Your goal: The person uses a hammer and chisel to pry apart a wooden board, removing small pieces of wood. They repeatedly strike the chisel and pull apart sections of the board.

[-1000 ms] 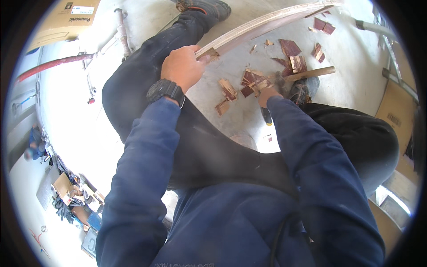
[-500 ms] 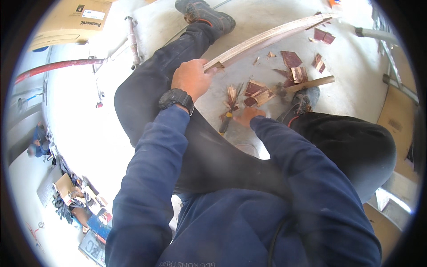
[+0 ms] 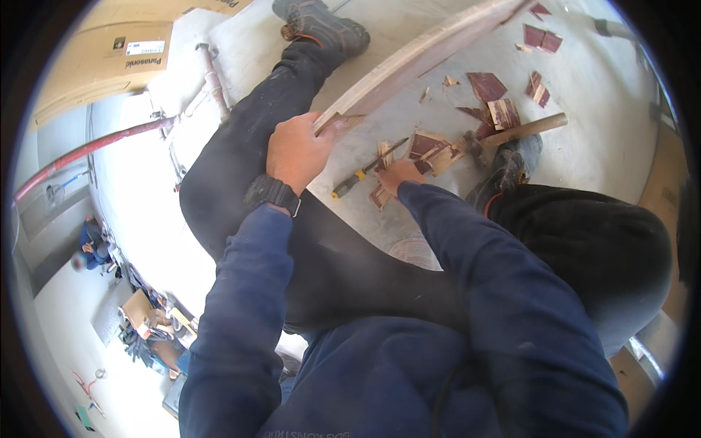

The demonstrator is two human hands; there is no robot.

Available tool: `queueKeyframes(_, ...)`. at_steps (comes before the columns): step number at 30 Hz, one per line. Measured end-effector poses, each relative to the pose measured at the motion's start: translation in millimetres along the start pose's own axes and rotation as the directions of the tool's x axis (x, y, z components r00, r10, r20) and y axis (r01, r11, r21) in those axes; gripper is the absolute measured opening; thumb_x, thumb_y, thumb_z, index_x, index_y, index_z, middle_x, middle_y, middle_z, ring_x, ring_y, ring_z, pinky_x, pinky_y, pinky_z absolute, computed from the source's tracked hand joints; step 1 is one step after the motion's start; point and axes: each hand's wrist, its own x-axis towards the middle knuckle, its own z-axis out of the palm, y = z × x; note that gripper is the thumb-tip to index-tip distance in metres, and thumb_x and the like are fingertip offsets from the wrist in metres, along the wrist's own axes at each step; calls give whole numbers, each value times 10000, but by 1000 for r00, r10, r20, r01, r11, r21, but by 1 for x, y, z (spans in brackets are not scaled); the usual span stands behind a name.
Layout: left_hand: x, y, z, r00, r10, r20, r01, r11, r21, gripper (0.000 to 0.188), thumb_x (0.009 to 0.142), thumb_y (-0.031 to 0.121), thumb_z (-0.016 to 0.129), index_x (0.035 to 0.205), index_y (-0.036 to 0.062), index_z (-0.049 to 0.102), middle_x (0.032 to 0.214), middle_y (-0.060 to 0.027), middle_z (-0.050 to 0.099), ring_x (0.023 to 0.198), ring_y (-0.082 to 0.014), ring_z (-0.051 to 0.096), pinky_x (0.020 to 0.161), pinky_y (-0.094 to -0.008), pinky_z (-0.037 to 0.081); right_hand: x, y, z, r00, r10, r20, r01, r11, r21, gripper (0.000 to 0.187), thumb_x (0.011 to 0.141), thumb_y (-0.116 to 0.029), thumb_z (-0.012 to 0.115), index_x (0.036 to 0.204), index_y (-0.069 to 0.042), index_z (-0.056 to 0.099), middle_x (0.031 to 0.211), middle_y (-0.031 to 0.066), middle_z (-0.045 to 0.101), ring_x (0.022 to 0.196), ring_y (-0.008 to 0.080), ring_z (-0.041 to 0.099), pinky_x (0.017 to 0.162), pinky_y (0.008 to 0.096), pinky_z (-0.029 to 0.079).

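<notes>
My left hand (image 3: 298, 155), with a black watch on its wrist, is closed around the near end of a long plywood board (image 3: 409, 71). The board slants up and away to the right, its layered edge showing. Low over the floor, my right hand (image 3: 399, 177) has its fingers curled at the shaft of a screwdriver (image 3: 350, 182) with a yellow and black handle. The screwdriver's tip points away to the right, among broken wood pieces (image 3: 431, 150). Just right of these lies a hammer (image 3: 526, 132) with a wooden handle, its head partly lost among the scraps.
More reddish-brown splinters (image 3: 485, 86) lie scattered under and beyond the board. My boots (image 3: 328, 29) are on both sides of the work. Cardboard boxes (image 3: 102, 66) and a red pipe (image 3: 95, 150) stand at the left. Farther back are another person (image 3: 91, 244) and a pile of tools (image 3: 150, 321).
The screwdriver has swung so its handle points more to the left, and my right hand has shifted slightly left and up. My left hand still grips the board, which has tilted a little.
</notes>
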Motion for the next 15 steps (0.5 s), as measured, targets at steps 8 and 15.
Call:
queueKeyframes(8, 38, 16, 2, 990, 138, -19, -139, 986, -89, 381, 931, 379, 724, 1035, 15, 775, 889, -258, 727, 870, -440, 707, 771, -467, 559, 12, -17, -12, 958, -181, -222, 184, 983, -6, 490, 904, -262, 671, 1311, -16, 553, 1180, 275, 710, 1132, 415, 692, 972, 489, 532)
queueKeyframes(15, 86, 24, 7, 980, 196, -29, -198, 973, -118, 404, 909, 403, 756, 1072, 34, 776, 925, -220, 757, 892, -402, 730, 797, -433, 561, -6, -12, -25, 923, -351, -156, 306, 917, -255, 483, 917, -178, 625, 1388, -110, 537, 1194, 242, 721, 1117, 395, 705, 958, 498, 544)
